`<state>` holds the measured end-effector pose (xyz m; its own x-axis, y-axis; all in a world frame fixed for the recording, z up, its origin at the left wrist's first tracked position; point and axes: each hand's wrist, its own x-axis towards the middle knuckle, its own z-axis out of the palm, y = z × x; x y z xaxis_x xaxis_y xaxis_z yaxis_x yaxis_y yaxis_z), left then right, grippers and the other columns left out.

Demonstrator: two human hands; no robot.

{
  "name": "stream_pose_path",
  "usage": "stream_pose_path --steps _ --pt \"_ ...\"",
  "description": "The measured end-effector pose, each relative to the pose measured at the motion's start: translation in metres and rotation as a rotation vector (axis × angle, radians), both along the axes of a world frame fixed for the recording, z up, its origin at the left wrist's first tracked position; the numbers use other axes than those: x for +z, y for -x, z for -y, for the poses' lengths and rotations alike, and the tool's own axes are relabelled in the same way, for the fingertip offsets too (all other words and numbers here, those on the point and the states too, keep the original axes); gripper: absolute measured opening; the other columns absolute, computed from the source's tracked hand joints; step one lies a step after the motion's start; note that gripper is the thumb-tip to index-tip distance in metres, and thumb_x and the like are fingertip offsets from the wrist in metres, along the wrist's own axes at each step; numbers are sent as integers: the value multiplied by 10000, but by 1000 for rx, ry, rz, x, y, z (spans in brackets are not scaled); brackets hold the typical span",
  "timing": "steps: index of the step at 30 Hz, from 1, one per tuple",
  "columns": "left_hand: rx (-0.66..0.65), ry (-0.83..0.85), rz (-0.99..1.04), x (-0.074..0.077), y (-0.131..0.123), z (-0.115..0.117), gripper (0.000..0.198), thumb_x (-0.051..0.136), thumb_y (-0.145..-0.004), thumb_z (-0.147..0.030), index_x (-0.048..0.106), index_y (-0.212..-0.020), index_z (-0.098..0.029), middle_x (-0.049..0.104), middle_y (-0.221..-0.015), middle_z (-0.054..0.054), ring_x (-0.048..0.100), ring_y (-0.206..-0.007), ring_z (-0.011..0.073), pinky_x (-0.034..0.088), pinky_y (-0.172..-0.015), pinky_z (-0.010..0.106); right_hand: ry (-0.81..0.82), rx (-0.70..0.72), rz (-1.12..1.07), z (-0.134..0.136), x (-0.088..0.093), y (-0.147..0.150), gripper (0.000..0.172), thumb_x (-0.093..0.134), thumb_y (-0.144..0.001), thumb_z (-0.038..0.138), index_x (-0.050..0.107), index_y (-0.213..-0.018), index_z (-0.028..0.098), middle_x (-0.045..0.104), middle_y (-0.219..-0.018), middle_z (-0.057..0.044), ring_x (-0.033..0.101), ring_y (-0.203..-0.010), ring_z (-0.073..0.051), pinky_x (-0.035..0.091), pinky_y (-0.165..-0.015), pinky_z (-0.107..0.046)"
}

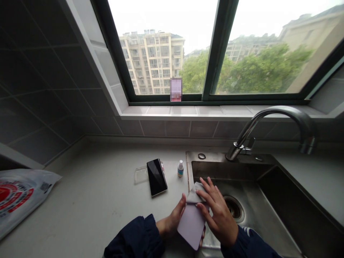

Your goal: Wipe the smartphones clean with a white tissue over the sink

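My left hand (172,223) holds a flat lilac panel (192,224) with rounded corners, tilted over the sink's left edge. The thumb lies along its side, and fingertips show at the opposite edge. I cannot tell what the panel is. Across its upper end lies a white tissue (195,195). My right hand (218,211) presses that tissue against the panel with fingers spread. Beyond the hands, a small white-capped bottle (180,169) stands on the counter. To its left a black-screened phone (157,177) lies partly over a clear phone case (141,175).
A steel sink (274,208) with a drain (234,208) fills the right side. Its curved faucet (279,110) arches above. A white plastic bag (25,197) with red print rests on the counter (102,193) at left. A small blurred lilac item (176,89) stands at the window.
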<state>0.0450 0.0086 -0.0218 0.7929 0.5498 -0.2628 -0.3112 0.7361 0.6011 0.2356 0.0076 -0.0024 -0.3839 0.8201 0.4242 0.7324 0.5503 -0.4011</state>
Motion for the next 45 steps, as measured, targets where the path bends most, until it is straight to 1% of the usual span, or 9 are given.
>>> stream_pose_path --steps 4,11,14,17,20,31,35,40,45 --pt "-12 15 8 -1 -1 0 1045 67 -771 -844 667 -975 -14 687 -789 196 678 -640 236 527 -620 345 -34 15 -45 0 -1 0 360 490 -960 267 522 -1318 233 310 -1557 -72 184 -1468 -322 306 -1117 -578" --pt "15 75 59 -4 -1 -2 1033 129 -772 -849 624 -1142 -21 707 -824 203 681 -653 258 518 -652 384 -94 47 -26 0 0 -1 360 514 -941 222 560 -1297 246 292 -1565 -71 190 -1463 -343 306 -1111 -595" --pt "88 117 99 0 0 -2 948 193 -814 -807 535 -1312 -76 721 -964 183 698 -808 277 494 -815 419 -128 151 56 6 8 3 396 538 -923 214 551 -1318 240 227 -1589 -92 157 -1462 -378 260 -1112 -633" --pt "207 77 149 13 -1 0 794 240 -905 -682 440 -1409 -101 670 -1185 167 637 -1090 269 378 -1028 401 -128 256 110 13 16 9 422 550 -918 247 537 -1340 232 186 -1599 -108 137 -1461 -392 228 -1119 -639" --pt "195 67 198 23 -1 1 800 211 -921 -661 433 -1410 -69 642 -1243 173 576 -1200 253 314 -1091 364 -121 305 86 18 20 15 441 541 -926 301 519 -1361 231 198 -1595 -111 141 -1459 -392 184 -1129 -644" --pt "245 218 194 18 -4 -2 914 250 -866 -742 523 -1312 8 675 -1151 215 641 -1091 256 391 -1030 335 -199 404 151 23 14 19 491 519 -950 303 451 -1411 152 445 -1478 -87 286 -1436 -303 64 -1189 -585" --pt "263 179 172 14 -4 -4 865 260 -869 -732 497 -1351 -54 684 -1147 188 656 -1053 266 439 -974 376 -166 343 259 13 10 12 617 500 -956 367 324 -1492 115 360 -1523 -113 243 -1450 -303 13 -1192 -559" --pt "157 76 48 0 -2 -5 964 178 -809 -811 478 -1365 -83 709 -1034 211 704 -733 289 514 -700 417 -133 152 297 -3 0 -3 624 446 -983 354 232 -1527 136 271 -1560 -120 203 -1463 -300 57 -1179 -579" --pt "208 92 86 9 -2 -3 884 233 -852 -759 514 -1332 -72 713 -1022 182 699 -832 258 496 -803 374 -146 193 266 5 3 5 639 474 -968 375 264 -1517 123 288 -1553 -130 199 -1462 -309 83 -1181 -571"
